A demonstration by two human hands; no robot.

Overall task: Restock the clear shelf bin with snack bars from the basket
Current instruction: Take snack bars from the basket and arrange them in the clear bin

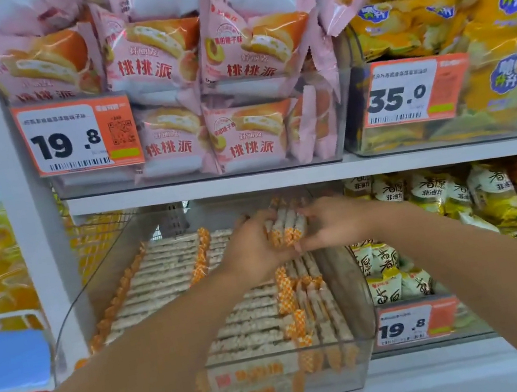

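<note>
You are reaching both bare arms into clear plastic shelf bin (352, 286) on lower shelf. Your left hand (252, 248) and right hand (334, 222) are together clasping small bundle of pale grain snack bars with orange-checked wrapper ends (285, 227), fingers curled round it from either side. Bundle is hovering above rear right part of bin. Rows of same bars (173, 269) are lying flat across bin floor. Pink peach-pie packets (158, 65) are sitting on shelf above, beside orange price tag reading 19.8 (77, 138).
</note>
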